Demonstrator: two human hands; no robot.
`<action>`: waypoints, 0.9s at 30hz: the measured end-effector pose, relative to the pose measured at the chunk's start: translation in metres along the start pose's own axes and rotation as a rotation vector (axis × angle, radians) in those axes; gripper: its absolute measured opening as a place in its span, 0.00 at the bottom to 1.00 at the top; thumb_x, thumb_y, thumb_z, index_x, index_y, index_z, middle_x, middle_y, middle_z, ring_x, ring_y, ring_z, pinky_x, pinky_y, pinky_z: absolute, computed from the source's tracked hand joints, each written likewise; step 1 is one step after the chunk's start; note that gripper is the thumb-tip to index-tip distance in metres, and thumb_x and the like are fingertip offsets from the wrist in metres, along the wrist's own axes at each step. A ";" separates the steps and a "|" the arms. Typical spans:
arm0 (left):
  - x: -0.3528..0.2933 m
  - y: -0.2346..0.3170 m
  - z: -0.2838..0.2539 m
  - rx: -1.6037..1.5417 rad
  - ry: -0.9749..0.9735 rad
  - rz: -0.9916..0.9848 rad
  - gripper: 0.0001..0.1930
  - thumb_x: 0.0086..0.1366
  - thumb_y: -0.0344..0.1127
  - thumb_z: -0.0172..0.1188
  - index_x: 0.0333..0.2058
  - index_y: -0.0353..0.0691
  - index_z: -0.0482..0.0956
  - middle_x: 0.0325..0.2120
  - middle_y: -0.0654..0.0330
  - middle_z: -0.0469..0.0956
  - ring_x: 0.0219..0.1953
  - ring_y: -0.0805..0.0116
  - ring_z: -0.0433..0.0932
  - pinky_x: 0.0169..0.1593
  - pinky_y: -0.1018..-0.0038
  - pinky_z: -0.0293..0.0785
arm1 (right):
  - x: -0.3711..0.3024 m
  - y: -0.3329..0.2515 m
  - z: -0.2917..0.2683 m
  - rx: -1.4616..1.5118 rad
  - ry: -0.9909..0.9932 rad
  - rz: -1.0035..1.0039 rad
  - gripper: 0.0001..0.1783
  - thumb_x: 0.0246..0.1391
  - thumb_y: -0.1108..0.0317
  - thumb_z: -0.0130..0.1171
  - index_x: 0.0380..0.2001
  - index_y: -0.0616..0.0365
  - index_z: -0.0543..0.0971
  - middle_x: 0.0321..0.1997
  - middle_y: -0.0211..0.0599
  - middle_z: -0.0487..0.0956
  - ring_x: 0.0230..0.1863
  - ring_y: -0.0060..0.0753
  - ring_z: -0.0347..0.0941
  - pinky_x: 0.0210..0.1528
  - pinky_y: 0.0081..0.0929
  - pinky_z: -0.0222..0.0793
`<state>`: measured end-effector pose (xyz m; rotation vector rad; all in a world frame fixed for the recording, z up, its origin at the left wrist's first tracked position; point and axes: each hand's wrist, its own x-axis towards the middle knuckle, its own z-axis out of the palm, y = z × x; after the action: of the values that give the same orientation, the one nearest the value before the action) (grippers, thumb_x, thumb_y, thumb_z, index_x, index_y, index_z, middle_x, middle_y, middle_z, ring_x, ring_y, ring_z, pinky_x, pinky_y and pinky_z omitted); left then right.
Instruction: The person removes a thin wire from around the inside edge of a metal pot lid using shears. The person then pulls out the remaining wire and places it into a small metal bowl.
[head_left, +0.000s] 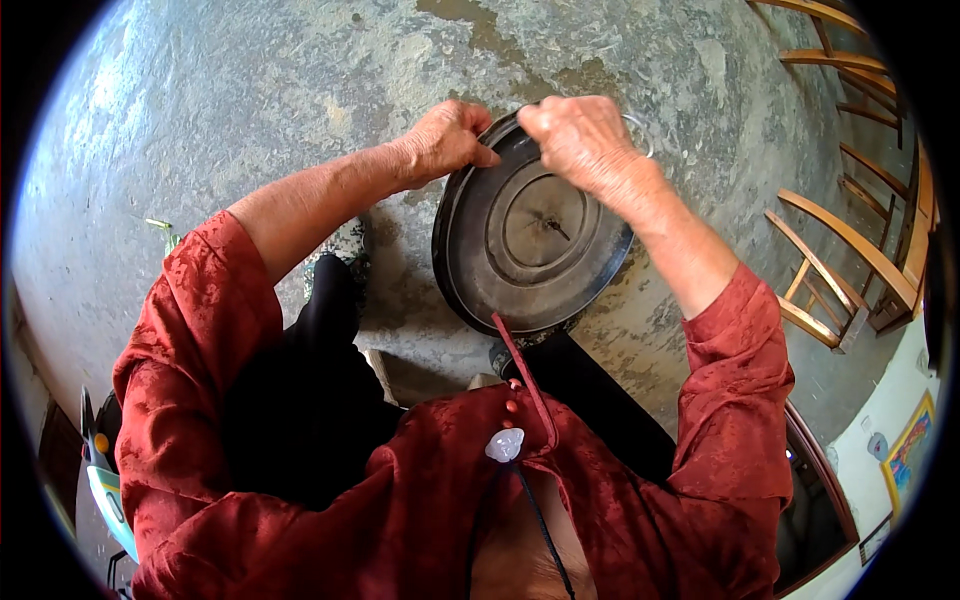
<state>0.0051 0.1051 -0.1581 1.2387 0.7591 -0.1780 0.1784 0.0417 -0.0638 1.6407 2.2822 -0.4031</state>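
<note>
A large round pot lid (600, 245), dark and stained, is tilted in front of me, its ringed face toward me. A small fitting marks its middle, and a black rim runs round its edge. My left hand (450, 142) grips the upper left rim, the thumb on the near face and the other fingers partly hidden behind. Close by, my right hand (583, 142) is closed in a fist at the top of the rim. A thin pale ring (640, 132) sticks out beside that fist; what else the fingers hold is hidden.
Wooden chairs (850, 240) stand along the right side. Below me is a worn concrete floor (250, 120) with damp patches. My dark-trousered legs (320, 370) are under the lid. A framed colourful picture (908, 450) is at the lower right, a blue-white object (108, 490) at the lower left.
</note>
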 end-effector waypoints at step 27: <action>-0.008 -0.014 -0.002 -0.128 0.028 -0.012 0.09 0.53 0.27 0.68 0.32 0.34 0.78 0.25 0.61 0.78 0.31 0.73 0.75 0.38 0.70 0.73 | 0.005 -0.021 0.010 0.134 0.078 0.107 0.03 0.51 0.74 0.57 0.27 0.54 0.78 0.25 0.39 0.81 0.30 0.35 0.81 0.31 0.35 0.78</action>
<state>-0.0092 0.0998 -0.1644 1.1175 0.7903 -0.1206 0.1580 0.0360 -0.0735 1.8655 2.2536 -0.4838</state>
